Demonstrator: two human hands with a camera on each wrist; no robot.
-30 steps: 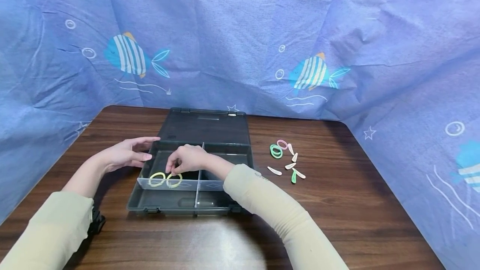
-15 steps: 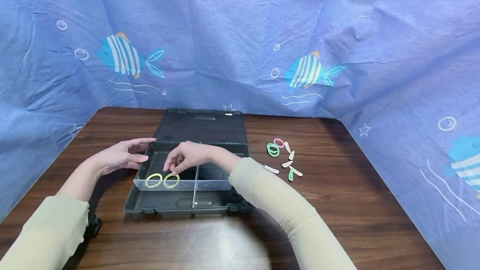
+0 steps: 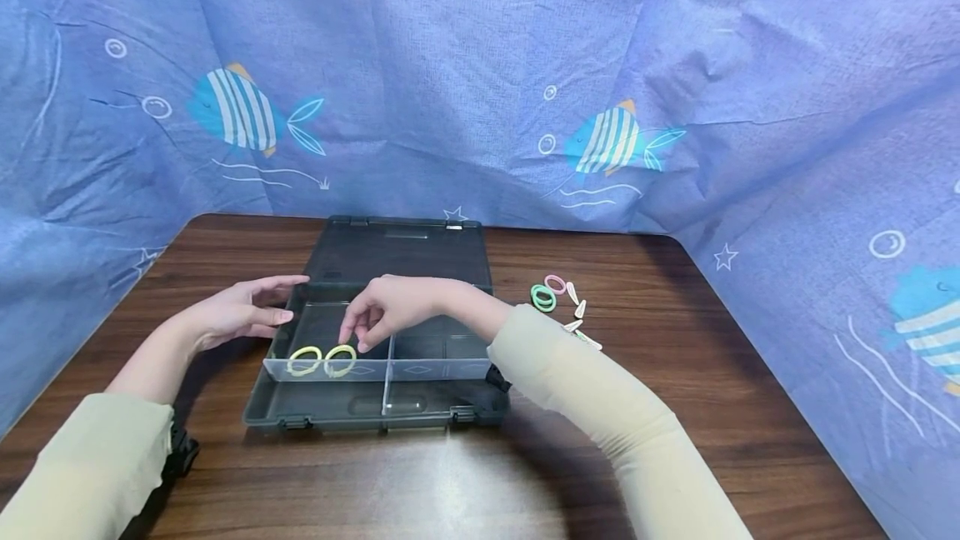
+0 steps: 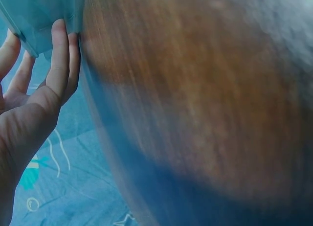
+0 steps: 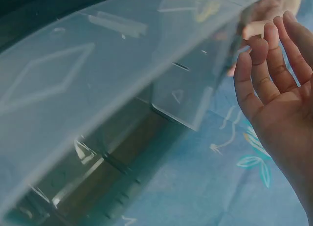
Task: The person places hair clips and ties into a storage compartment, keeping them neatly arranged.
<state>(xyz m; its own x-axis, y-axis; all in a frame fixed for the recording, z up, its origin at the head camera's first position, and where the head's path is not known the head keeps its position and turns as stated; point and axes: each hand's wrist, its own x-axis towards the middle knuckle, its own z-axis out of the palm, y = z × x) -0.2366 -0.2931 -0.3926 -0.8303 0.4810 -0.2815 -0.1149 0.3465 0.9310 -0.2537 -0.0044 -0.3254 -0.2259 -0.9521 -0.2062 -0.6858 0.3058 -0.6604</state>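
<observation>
Round yellow rings face the front of the dark box, aligned left-to-right, the left hand spread at its left side, the right hand loosely parted over it.

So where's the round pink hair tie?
In the head view, the round pink hair tie lies on the brown wooden table, right of the dark plastic box, beside two round green hair ties and a pale teardrop clip.
</observation>
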